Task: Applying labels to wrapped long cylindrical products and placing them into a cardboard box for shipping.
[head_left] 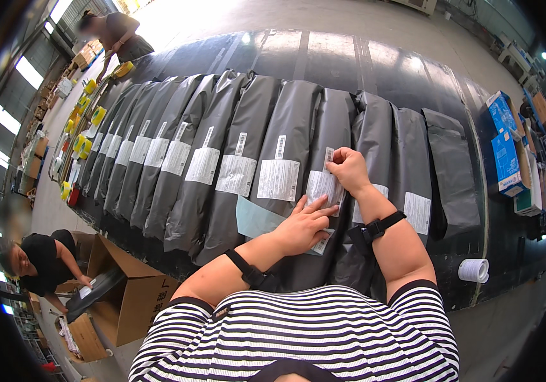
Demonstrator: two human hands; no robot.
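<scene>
The head view showed a row of grey plastic mailer bags (293,114) running across the counter (406,69) from its left end toward its right. The bag being worked on (336,121) lay right of the counter's middle. The right hand (349,170) had thumb and forefinger pinched on a barcode sticker (329,155) just above that bag's white shipping label (322,183); the left hand (304,226) had its fingers spread over the label, a pale blue sheet (254,217) partly beneath. Bags toward the left end seemed done, the nearer ones clearly bearing label and sticker. Toward the right end, two bags (410,146) showed labels without visible stickers, and the outermost bag (452,172) neither, so those looked unfinished.
</scene>
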